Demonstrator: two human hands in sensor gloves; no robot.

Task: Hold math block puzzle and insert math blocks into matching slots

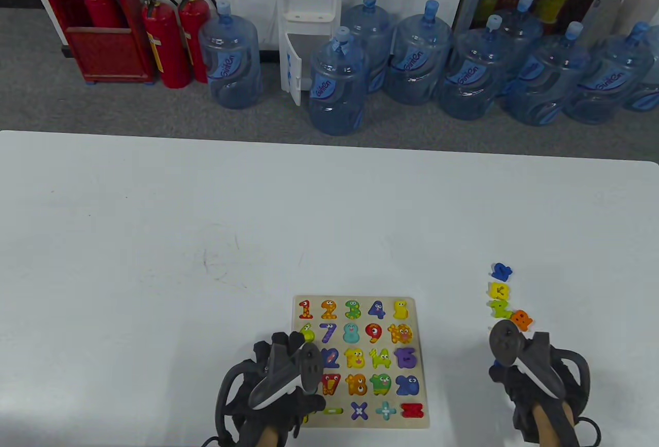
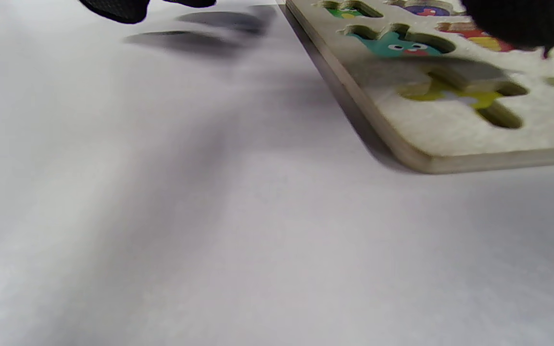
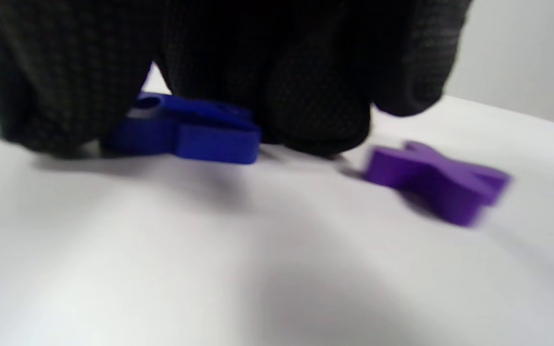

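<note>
On a white table (image 1: 154, 241), a gloved left hand (image 1: 280, 380) rests on the near-left corner of a square wooden number puzzle board (image 1: 360, 362), fingers spread over its edge. To the right, four loose blocks lie in a row: blue (image 1: 501, 272), yellow (image 1: 499, 290), green (image 1: 499, 308), orange (image 1: 521, 320). Just below them, the gloved right hand (image 1: 535, 370) closes its fingers (image 3: 306, 96) around a dark blue block (image 3: 190, 132), beside a purple cross-shaped block (image 3: 438, 178).
</note>
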